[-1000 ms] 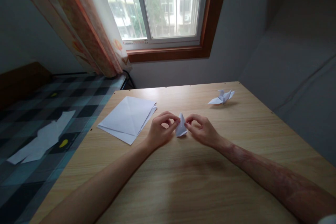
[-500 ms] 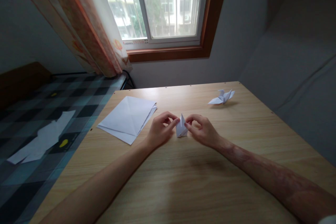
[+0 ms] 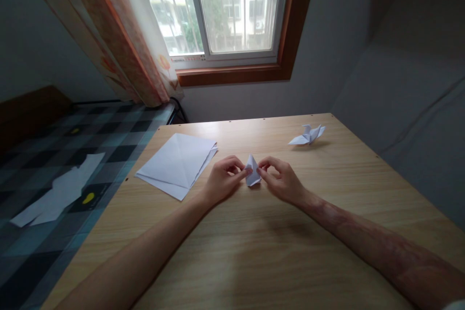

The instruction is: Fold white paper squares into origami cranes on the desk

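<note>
A small piece of folded white paper (image 3: 253, 177) with a pointed top is held up over the middle of the wooden table (image 3: 261, 252). My left hand (image 3: 227, 177) pinches its left side between thumb and fingers. On the opposite side, my right hand (image 3: 281, 177) pinches the paper's right edge. The fold details between the fingertips are too small to make out. Beyond my right hand, a finished-looking paper crane (image 3: 308, 135) rests on the table with its wings spread.
Left of my hands lies a stack of square white paper sheets (image 3: 174, 160) with crease lines. Cut paper strips (image 3: 60, 191) are on the checked bed (image 3: 32, 261) beside the table. A window (image 3: 236, 9) and an orange curtain (image 3: 119, 34) are behind.
The folded paper has tilted and risen slightly between my fingers. My left thumb has moved further in across its front. The other papers have stayed put.
</note>
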{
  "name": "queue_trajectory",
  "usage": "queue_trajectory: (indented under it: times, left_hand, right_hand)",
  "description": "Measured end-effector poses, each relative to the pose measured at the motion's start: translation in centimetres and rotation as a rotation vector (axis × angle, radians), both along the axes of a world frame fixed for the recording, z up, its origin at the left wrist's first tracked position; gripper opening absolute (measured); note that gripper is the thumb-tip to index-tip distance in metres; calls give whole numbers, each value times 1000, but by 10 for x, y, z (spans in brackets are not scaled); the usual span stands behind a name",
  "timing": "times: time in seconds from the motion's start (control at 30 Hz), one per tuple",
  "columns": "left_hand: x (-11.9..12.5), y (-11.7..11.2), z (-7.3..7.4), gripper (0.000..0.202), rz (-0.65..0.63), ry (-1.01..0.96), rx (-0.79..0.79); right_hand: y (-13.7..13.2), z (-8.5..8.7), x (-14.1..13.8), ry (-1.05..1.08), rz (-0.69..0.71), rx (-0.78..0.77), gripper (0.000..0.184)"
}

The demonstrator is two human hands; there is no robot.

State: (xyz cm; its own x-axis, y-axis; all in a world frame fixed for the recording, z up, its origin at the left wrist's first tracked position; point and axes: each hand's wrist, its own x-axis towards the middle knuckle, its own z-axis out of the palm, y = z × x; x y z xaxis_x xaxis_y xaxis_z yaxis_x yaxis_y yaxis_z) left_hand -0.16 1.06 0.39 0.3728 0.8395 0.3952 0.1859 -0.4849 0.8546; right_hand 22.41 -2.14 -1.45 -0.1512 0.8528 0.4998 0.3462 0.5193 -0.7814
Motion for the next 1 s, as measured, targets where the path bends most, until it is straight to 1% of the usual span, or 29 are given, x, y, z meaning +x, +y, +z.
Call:
queue_trajectory:
  times: [0.1, 0.27, 0.47, 0.7, 0.87, 1.0]
  left_hand:
    - [0, 0, 1, 31, -9, -16, 25]
    - [0, 0, 1, 24, -18, -25, -1]
    - [2, -1, 3, 21, 37, -34, -6]
    - [3, 0, 0, 22, 65, -40, 16]
    - [2, 1, 0, 27, 54, -46, -26]
    - [1, 2, -3, 27, 83, -42, -43]
  right_hand:
    - [1, 2, 0, -5, 39, 5, 4]
    - [3, 3, 0, -59, 74, -22, 15]
    - [5, -1, 1, -19, 43, -60, 15]
    - [4, -2, 2, -22, 36, -62, 15]
    - [6, -5, 2, -1, 21, -61, 11]
    - [7, -6, 2, 29, -3, -61, 11]
